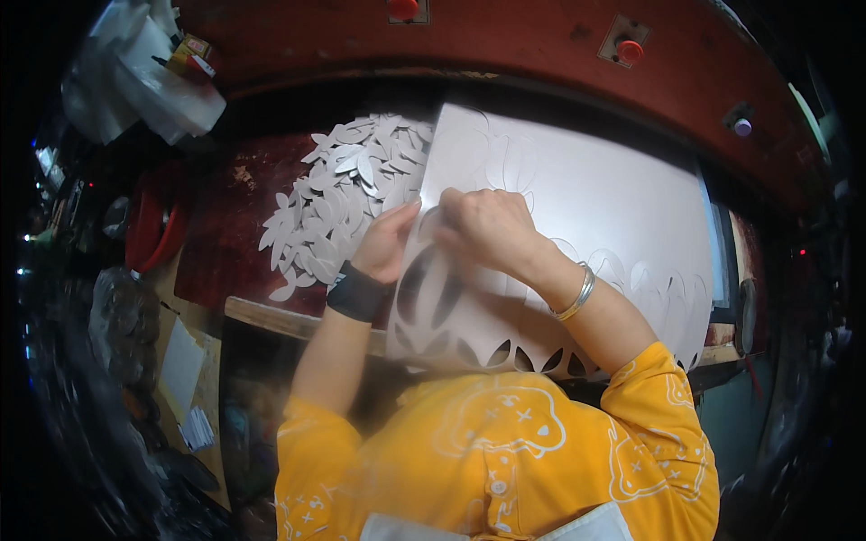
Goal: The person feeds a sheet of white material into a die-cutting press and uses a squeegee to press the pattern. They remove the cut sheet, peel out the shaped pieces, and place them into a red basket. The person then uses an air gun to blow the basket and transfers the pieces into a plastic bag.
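Note:
A large pale sheet (pixel 622 207) lies before me, with leaf-shaped cut outlines across it and several leaf-shaped holes along its near and left parts. Over its left part my right hand (pixel 492 225) is closed, its fingertips curled down and blurred; whatever they pinch is hidden. My left hand (pixel 388 243) is at the sheet's left edge, fingers stretched toward it and partly hidden, with no held piece showing. To the left, beyond that hand, spreads a heap of loose pale leaf-shaped cutouts (pixel 329 212).
The dark red worktable (pixel 225 225) has a worn wooden front edge (pixel 271 316). Behind it runs a red machine beam (pixel 505 45) with red buttons (pixel 630 51). Plastic bags (pixel 144 81) hang at the far left, above a red container (pixel 153 221). Papers (pixel 183 361) lie at the lower left.

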Demonstrator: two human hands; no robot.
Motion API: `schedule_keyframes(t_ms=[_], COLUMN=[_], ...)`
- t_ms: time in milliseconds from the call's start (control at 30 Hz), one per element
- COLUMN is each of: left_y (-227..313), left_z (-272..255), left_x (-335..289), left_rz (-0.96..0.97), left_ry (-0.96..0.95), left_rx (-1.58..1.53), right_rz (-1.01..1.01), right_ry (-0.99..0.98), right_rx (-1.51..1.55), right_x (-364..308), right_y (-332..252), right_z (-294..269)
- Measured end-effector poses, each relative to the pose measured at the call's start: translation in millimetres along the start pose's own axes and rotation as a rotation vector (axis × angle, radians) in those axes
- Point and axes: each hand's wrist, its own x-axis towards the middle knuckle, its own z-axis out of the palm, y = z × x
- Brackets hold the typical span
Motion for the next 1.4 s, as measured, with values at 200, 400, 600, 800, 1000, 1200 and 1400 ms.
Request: schedule_keyframes(t_ms=[200,400,600,800,1000,1200,1400], left_y=[4.8,5.9,12.8,16.0,18.4,32.1,39.7], left_z=[-6.8,4.1,20.5,24.4,23.7,19.5,10.5], left_x=[3.4,29.3,42.2,33.5,36.8,62.7,120.0], left_rz=[0.056,-0.094,-0.111,-0.031,0.103,0.167,-0.006], left_ry=[-0.045,-0.186,-0.040,0.168,0.285,0.134,0.121], left_rx=[0.178,-0.174,-0.035,0.197,0.590,0.484,0.092], right_rz=[-0.760,-0.104,0.402,0.206,0.320,-0.032,0.468], right_ry=[0.205,-0.071,-0.009,0.117,-0.052,0.207,0.054], right_rx=[0.504,1.055,1.123,0.557,0.304,0.965,0.932], right_x=[-61.8,-70.6,-7.2,41.8,35.8,4.7,70.1], right_y=[-25.5,14.3,56.9,39.8,31.1,39.3,93.1], right_z=[-45.1,-46.9,-30.9,-5.1,-3.7,-51.2,-38.4])
